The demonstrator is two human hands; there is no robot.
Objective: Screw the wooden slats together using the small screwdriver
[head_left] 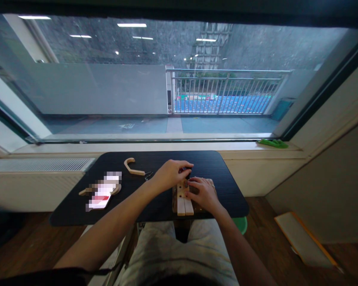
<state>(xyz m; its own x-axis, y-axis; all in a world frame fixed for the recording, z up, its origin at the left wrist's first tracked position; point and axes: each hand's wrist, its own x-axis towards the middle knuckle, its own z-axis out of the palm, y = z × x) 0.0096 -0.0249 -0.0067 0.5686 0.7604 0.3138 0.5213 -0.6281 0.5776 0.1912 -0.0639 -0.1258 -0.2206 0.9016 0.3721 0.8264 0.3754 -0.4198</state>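
A small wooden assembly of pale slats (184, 203) lies on the black table (128, 206) near its front edge. My right hand (202, 192) rests on the assembly's top right, fingers curled and pressed onto it. My left hand (170, 173) hovers just above the assembly's far end, fingers pinched together on a small dark part that I cannot make out. A curved wooden piece (133, 167) lies to the left of my left hand, with a small dark metal item (148, 175) beside it.
A pixelated card or booklet (104, 191) lies on the table's left over another curved wooden piece (84, 192). A window sill and radiator grille (38, 163) run behind the table. A green object (273, 143) sits on the sill at right. A flat board (304, 239) lies on the floor.
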